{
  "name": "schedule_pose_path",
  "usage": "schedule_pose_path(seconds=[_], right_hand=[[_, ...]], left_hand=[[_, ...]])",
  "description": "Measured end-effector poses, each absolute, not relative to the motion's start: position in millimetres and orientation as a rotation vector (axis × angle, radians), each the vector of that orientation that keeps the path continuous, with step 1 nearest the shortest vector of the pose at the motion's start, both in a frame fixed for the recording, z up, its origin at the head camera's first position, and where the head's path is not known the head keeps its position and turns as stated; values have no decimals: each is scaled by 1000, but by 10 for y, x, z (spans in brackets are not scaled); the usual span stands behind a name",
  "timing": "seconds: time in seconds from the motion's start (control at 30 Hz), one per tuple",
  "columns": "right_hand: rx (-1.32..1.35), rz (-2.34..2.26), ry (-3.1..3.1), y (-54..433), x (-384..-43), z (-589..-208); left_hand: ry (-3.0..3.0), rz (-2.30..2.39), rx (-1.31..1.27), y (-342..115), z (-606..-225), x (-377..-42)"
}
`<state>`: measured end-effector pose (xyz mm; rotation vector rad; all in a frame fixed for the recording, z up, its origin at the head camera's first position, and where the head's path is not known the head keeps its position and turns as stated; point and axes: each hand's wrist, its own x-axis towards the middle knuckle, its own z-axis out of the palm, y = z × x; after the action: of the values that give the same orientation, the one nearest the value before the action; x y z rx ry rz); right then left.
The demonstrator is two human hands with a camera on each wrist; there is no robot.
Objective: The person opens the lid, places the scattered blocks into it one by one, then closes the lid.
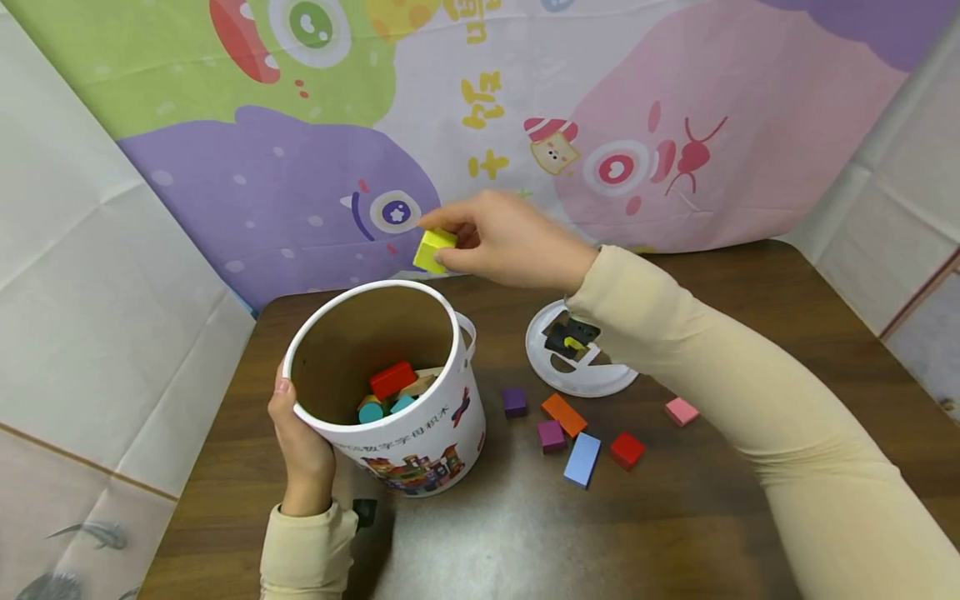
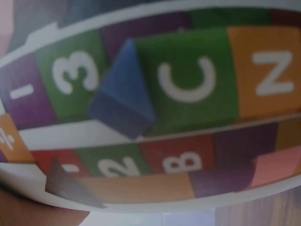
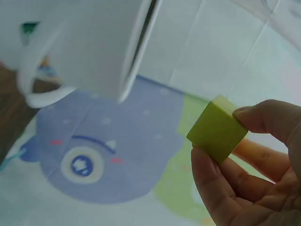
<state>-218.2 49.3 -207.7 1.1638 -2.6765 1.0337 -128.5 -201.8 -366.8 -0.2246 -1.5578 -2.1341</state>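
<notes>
Small yellow cube block (image 1: 435,250), likely painted wood, pinched by thumb and fingers of right hand (image 1: 510,237), raised near far-right rim of white printed bucket (image 1: 468,433). Probably light, stiff; opposite flat faces suit grip. Left hand (image 1: 303,454) touches bucket's left side; finger curl unclear.
</notes>
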Motion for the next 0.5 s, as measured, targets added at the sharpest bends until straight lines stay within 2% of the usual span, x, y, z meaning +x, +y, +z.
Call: schedule_pose_path(seconds=[0.23,0.5], right_hand=[[1405,909,-2686,154,-2076,-2031],[1565,658,-2812,-126,-1998,-2313]], left_hand=[[-1567,-2131,-226,-2018,-3664,-1286],[-1593,-2116,-211,-2009,-3645,-1254]])
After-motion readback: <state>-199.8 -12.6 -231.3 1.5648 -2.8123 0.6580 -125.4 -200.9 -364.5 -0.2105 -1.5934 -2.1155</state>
